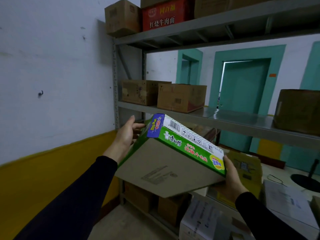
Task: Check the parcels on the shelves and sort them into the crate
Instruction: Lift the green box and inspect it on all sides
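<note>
I hold a flat green, white and blue noodle carton (173, 156) tilted in front of the grey metal shelving (216, 118), its plain brown underside turned toward me. My left hand (127, 135) grips its far left end, thumb up and fingers curled behind the blue corner. My right hand (231, 177) holds the lower right corner, thumb on the green side and fingers underneath. Two brown parcels (181, 97) sit on the middle shelf just above the carton. No crate shows in this view.
A larger brown box (297, 111) stands at the shelf's right end. A red carton (164, 14) and brown boxes fill the top shelf. More boxes (171, 207) sit low down, white parcels (204, 220) lie at bottom right. A white and yellow wall (52, 101) is on the left.
</note>
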A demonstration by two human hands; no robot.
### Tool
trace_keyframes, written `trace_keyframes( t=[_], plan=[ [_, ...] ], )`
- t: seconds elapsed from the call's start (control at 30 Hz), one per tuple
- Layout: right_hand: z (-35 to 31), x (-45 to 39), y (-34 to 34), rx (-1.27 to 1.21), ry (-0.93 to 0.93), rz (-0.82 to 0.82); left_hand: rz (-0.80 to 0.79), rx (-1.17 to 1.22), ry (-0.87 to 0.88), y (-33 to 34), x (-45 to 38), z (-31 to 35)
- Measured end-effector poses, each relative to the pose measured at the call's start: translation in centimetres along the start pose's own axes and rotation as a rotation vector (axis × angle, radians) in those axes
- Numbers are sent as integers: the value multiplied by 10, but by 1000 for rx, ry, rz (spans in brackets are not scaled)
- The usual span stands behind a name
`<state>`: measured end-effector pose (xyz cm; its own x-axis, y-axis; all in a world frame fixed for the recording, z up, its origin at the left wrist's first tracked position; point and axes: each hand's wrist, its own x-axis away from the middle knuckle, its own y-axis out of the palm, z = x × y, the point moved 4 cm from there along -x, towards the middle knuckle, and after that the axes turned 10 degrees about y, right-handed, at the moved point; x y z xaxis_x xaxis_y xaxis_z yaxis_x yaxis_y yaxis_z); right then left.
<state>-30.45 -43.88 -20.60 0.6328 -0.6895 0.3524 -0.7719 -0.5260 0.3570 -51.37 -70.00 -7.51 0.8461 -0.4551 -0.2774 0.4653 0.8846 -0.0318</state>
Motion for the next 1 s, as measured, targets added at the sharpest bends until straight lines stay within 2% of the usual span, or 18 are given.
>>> trace_keyframes(
  t=[0.17,0.3,0.37,0.53,0.73,0.87,1.0],
  plan=[
    [-6,3,4,14,-82,-32,45,28,-29,-7,-6,-4],
    [-16,11,13,56,-198,-139,11,92,-151,-12,-2,-13],
    [-22,17,14,62,-236,-149,-3,112,-150,-17,1,-19],
    [-34,16,11,77,-205,-75,-68,180,-49,-35,0,-38],
    [-33,12,22,213,-198,-123,-189,232,-23,-44,12,-49],
    [-27,12,20,205,-207,-114,-188,268,-45,-46,11,-50],
    [-25,16,22,179,-214,-141,-113,245,-71,-44,11,-50]
  ],
)
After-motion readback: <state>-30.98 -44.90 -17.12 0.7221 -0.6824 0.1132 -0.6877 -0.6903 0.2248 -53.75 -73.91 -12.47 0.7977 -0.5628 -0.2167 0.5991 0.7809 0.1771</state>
